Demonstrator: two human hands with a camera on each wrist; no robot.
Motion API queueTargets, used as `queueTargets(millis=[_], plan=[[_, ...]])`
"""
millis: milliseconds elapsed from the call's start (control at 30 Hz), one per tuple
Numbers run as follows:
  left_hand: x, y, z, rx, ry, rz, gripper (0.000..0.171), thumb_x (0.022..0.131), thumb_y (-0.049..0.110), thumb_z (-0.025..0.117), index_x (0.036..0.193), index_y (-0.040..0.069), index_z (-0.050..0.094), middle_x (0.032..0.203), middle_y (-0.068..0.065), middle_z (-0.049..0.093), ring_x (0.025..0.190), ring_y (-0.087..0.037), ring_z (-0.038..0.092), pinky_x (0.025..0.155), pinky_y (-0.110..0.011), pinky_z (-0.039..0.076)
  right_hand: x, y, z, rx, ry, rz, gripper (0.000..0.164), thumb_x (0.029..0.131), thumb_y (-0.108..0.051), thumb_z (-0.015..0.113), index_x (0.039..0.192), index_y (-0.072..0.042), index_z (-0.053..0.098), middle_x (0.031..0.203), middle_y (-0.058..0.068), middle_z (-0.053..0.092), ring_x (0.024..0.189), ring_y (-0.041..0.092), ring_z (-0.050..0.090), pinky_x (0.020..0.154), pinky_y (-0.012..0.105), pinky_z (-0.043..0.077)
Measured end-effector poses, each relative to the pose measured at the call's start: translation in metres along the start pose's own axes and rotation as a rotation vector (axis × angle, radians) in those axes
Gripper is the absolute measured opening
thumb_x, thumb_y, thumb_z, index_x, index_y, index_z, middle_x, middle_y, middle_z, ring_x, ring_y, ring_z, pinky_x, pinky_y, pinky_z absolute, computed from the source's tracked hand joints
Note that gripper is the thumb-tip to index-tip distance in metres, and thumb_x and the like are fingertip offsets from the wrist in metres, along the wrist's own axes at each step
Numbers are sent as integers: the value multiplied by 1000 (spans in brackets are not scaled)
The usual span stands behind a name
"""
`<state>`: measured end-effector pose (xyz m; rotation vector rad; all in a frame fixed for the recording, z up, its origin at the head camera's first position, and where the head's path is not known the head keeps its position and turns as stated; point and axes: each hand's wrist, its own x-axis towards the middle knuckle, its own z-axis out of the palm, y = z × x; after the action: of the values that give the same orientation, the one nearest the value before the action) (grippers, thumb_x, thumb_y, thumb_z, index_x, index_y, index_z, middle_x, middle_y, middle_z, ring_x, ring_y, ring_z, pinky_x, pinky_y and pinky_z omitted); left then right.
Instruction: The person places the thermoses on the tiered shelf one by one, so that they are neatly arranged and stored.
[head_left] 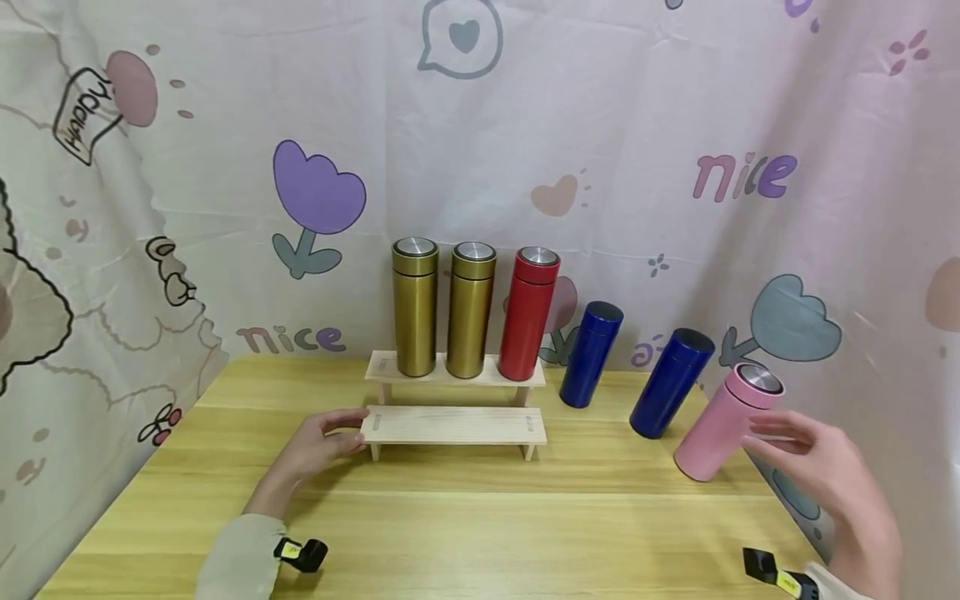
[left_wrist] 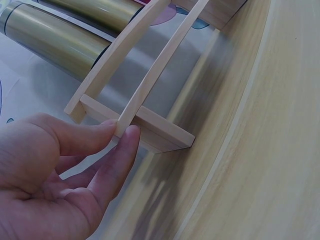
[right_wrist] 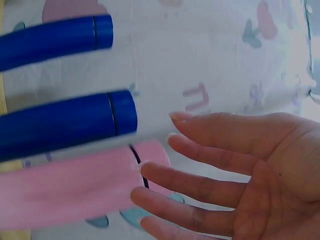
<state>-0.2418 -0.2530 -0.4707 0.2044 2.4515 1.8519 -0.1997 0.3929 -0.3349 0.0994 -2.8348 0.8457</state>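
Left grip point(head_left: 318, 446) on our wooden rack point(head_left: 384, 365), right grip point(head_left: 817, 462) loose
We're pinching the near step's left end — right fingers spread beside the pink bottle point(head_left: 716, 435), on the right of the worktop point(head_left: 525, 533), past both blue bottles point(head_left: 667, 387).

Wooden rack point(head_left: 453, 425), smooth pink bottle point(head_left: 714, 435), cloth backdrop point(head_left: 465, 150)
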Motion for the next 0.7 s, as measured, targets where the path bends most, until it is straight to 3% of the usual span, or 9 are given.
queueTargets(millis=[133,167,267,367,433,500,567,633,700], plan=[[-1,2,0,-1,-9,5,50,99,-2,61,145,-15,46,144,-40,49,104,-16,70,88,-24,64,-3,18,-6,8,11,113,69,94,-44,75,141,2,54,102,-33,62,81,-27,47,64,7,48],[-1,2,0,-1,-14,9,50,99,-2,61,146,-16,46,144,-41,49,105,-16,70,89,-24,64,-3,23,-7,17,16,134,72,93,-44,75,143,3,52,102,-31,65,80,-27,48,63,7,47],[0,1,0,-8,-14,10,50,99,-2,61,145,-16,46,144,-40,49,104,-15,70,89,-24,64,-3,32,-8,-4,36,221,83,91,-49,76,146,7,46,113,6,78,75,-21,54,71,19,55],[0,1,0,-15,-21,17,51,99,-2,61,145,-16,45,144,-41,49,103,-14,70,89,-25,64,-2,39,-4,-46,54,330,93,89,-55,76,149,8,41,135,30,63,91,16,74,88,46,56],[0,0,0,-15,-21,17,51,99,-2,61,145,-16,45,144,-40,49,104,-14,70,90,-25,64,0,43,-1,-52,42,391,99,90,-58,73,152,9,34,147,35,50,113,44,66,92,64,50],[0,0,1,-11,-17,12,51,99,-2,61,145,-16,46,144,-40,49,104,-16,70,90,-25,64,3,47,3,-29,14,430,103,91,-59,71,155,9,28,152,35,42,133,56,47,98,70,46],[-1,0,1,-5,-11,4,50,99,-2,61,145,-15,46,144,-40,49,105,-18,70,89,-25,64,7,51,6,3,-31,439,106,92,-60,69,157,9,22,156,36,37,135,57,43,100,70,46],[-2,0,1,-3,-7,-3,50,99,-2,61,145,-15,46,145,-40,49,106,-19,70,89,-25,64,12,56,8,49,-82,428,108,93,-58,68,158,11,17,157,37,33,129,51,55,100,66,50],[-2,0,1,-5,-9,-5,50,99,-2,61,146,-15,46,145,-40,49,106,-19,70,89,-25,64,16,60,11,87,-119,421,109,94,-57,69,159,11,14,157,38,32,111,38,70,95,59,56]])
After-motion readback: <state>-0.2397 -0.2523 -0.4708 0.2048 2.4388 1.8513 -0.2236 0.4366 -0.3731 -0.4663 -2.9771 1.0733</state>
